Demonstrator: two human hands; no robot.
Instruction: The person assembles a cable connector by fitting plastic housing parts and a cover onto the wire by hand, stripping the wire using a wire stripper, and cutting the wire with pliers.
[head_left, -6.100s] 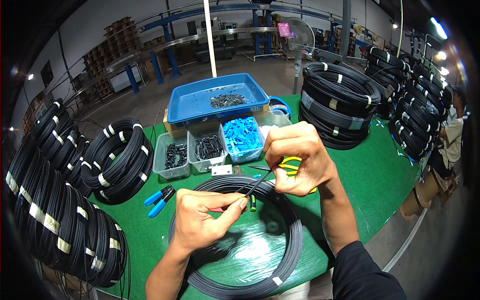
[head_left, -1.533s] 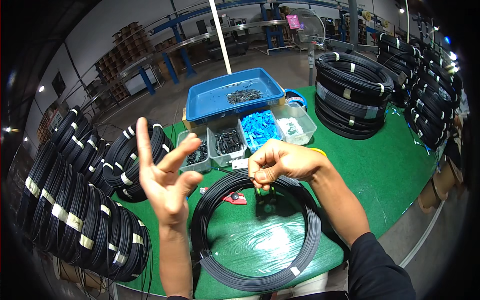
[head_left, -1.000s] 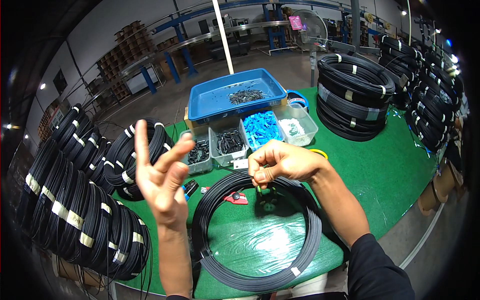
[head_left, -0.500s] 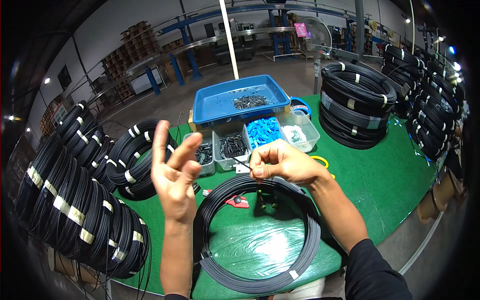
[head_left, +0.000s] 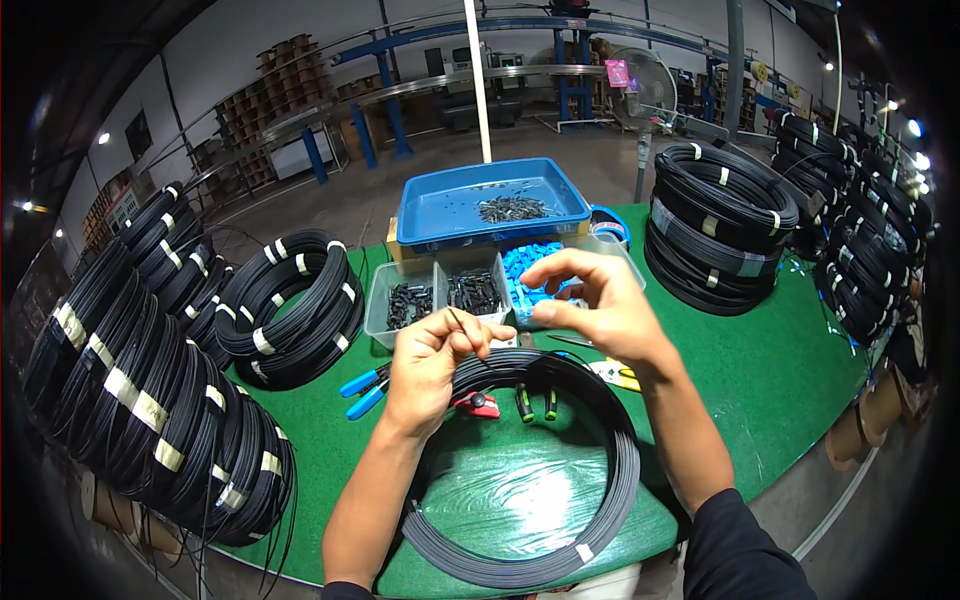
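Note:
A large coil of thin black cable [head_left: 622,480] lies on the green mat in front of me. My left hand [head_left: 420,375] is closed over the coil's far left side, pinching the free end of a thin black cable [head_left: 457,318]. To its right, my right hand [head_left: 610,308] hovers with thumb and fingers apart and curved, with nothing visible between them. Behind that hand is a bin of small blue plastic parts [head_left: 522,272], partly covered. Inside the ring lie a red hand tool [head_left: 482,405] and a green-and-black-handled tool [head_left: 537,402].
Blue-handled pliers [head_left: 365,393] lie left of the coil, a yellow-handled tool [head_left: 617,374] right of it. Clear bins of black parts [head_left: 408,302] stand before a blue tray [head_left: 420,222]. Stacked cable coils flank the mat at left [head_left: 150,400] and right [head_left: 720,230].
The cable end has passed from my right hand to my left. My left hand, spread and raised before, has closed and moved right; my right hand has opened and shifted slightly right.

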